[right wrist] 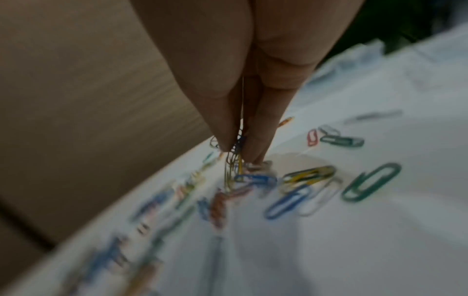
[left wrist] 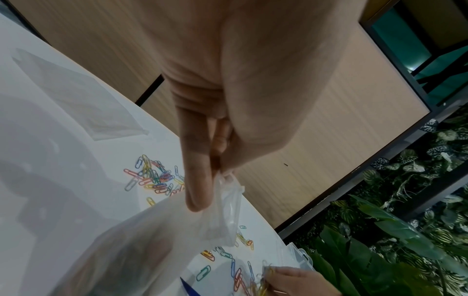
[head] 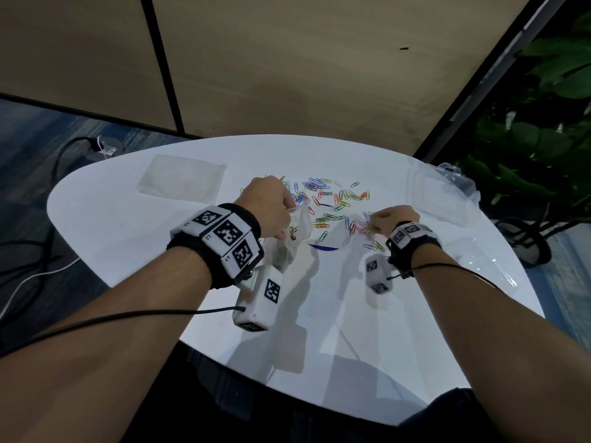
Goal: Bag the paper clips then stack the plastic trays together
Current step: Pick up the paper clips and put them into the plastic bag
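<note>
My left hand (head: 267, 204) pinches the rim of a clear plastic bag (head: 292, 238) between thumb and curled fingers (left wrist: 197, 180); the bag hangs below the pinch, its mouth toward my right hand, and a few paper clips show through its film just under my knuckles. My right hand (head: 395, 219) is drawn together at the fingertips (right wrist: 255, 140), which pinch a small bunch of clips (right wrist: 234, 160) down at the table (head: 128, 225); the bunch dangles from the pinch and its lower ends reach the surface. The right-wrist view is blurred, so I cannot tell how many clips are in the bunch.

The loose coloured paper clips (head: 332, 199) lie scattered on the white table between my two hands and beyond them, thickest just past my left fingers; a few more lie just beside my right wrist. A dark blue edge (head: 323, 248) shows on the table between the hands, near the bag's mouth; what it belongs to I cannot tell.

The clear plastic trays (head: 447, 187) sit beyond my right hand, at the table's far right edge, hard to outline against the white top. A flat translucent sheet or bag (head: 182, 180) lies beyond my left hand, well apart from it. Dark green foliage (head: 543, 123) stands past the trays, off the table.
</note>
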